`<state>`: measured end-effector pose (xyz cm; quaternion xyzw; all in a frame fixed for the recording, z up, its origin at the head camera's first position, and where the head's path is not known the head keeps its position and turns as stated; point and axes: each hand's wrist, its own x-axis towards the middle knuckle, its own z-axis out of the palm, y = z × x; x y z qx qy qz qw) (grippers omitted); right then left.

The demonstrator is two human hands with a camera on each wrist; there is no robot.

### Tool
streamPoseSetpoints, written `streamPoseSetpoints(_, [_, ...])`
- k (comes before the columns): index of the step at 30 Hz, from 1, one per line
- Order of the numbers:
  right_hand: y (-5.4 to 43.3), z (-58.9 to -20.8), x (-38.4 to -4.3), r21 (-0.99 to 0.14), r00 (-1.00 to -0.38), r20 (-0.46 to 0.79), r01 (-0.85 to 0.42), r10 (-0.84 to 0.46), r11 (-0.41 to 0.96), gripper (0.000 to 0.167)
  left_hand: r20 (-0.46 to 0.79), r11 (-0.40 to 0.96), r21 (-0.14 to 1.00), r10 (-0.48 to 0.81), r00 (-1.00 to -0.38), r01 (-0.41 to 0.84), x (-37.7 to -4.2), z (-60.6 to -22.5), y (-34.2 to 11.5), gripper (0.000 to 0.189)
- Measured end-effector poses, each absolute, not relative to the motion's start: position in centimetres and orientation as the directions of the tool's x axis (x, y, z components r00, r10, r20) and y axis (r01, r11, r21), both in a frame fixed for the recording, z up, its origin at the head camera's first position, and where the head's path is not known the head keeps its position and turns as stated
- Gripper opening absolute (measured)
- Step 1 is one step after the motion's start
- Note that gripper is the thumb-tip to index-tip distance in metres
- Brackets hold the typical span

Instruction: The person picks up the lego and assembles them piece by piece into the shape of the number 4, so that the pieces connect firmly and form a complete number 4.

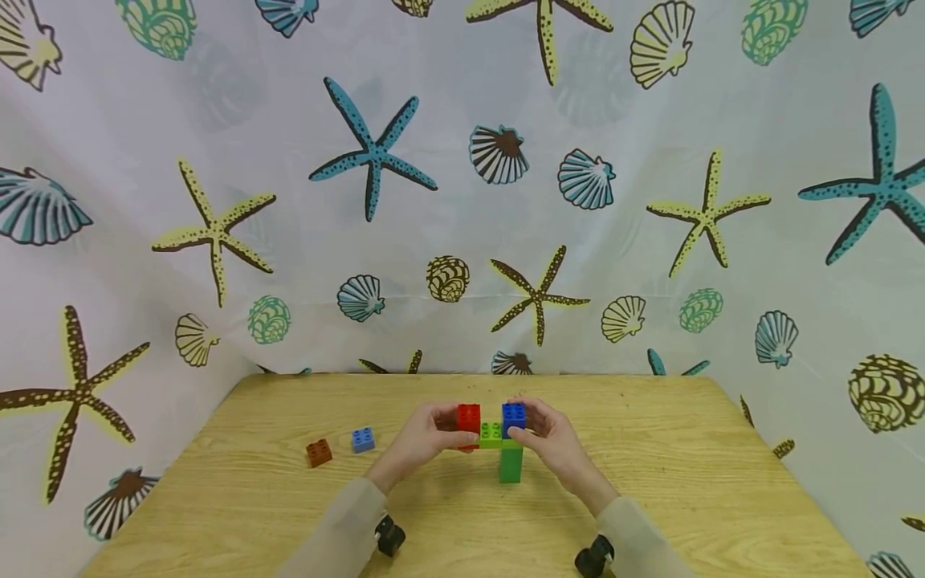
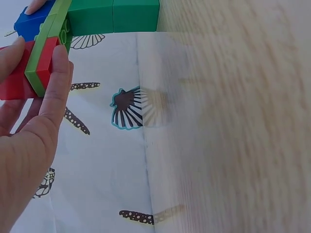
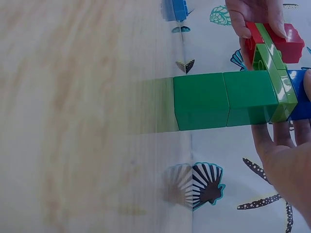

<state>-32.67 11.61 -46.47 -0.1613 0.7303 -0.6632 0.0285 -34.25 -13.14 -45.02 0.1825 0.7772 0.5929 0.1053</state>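
Observation:
A joined build of toy building bricks stands on the table between both hands. Two dark green bricks (image 3: 226, 99) form its upright column, with lime green bricks (image 1: 491, 434) lying across the top and reaching left. On the right end, over the column, sits a blue brick (image 1: 513, 413). A red brick (image 1: 468, 416) sits on the left end, and a second, thinner red brick (image 2: 47, 56) is under that end. My left hand (image 1: 425, 435) grips the red bricks between thumb and fingers. With thumb in front and fingers behind, my right hand (image 1: 560, 441) holds the blue brick end.
A brown brick (image 1: 319, 453) and a lighter blue brick (image 1: 363, 439) lie apart on the wooden table (image 1: 650, 482), left of my left hand. Behind the table's far edge hangs a white curtain (image 1: 448, 217) with starfish and shells.

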Motion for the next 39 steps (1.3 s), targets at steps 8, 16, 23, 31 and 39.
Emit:
streamPoseSetpoints(8, [11.5, -46.6, -32.7, -0.981, -0.952, 0.157, -0.182, -0.263, 0.071, 0.052, -0.008, 0.163, 0.984, 0.444, -0.896, 0.072, -34.3, -45.0, -12.8, 0.056])
streamPoseSetpoints(16, [11.4, -46.4, -32.7, -0.982, -0.952, 0.158, -0.18, -0.263, 0.064, 0.053, -0.029, 0.158, 0.987, 0.411, -0.911, 0.039, -34.4, -44.4, -12.4, 0.069])
streamPoseSetpoints(23, [11.3, -46.3, -32.9, -0.982, -0.955, 0.156, -0.178, -0.252, 0.067, 0.05, -0.029, 0.158, 0.987, 0.378, -0.925, 0.033, -34.5, -44.0, -12.0, 0.057])
streamPoseSetpoints(31, [11.2, -46.4, -33.2, -0.981, -0.959, 0.159, -0.181, -0.235, 0.073, 0.049, -0.036, 0.08, 0.997, 0.35, -0.936, -0.008, -34.7, -43.8, -11.6, 0.047])
streamPoseSetpoints(39, [11.1, -46.4, -33.1, -0.981, -0.959, 0.158, -0.179, -0.237, 0.069, 0.05, -0.049, 0.128, 0.992, 0.357, -0.933, -0.003, -34.9, -43.8, -12.0, 0.054])
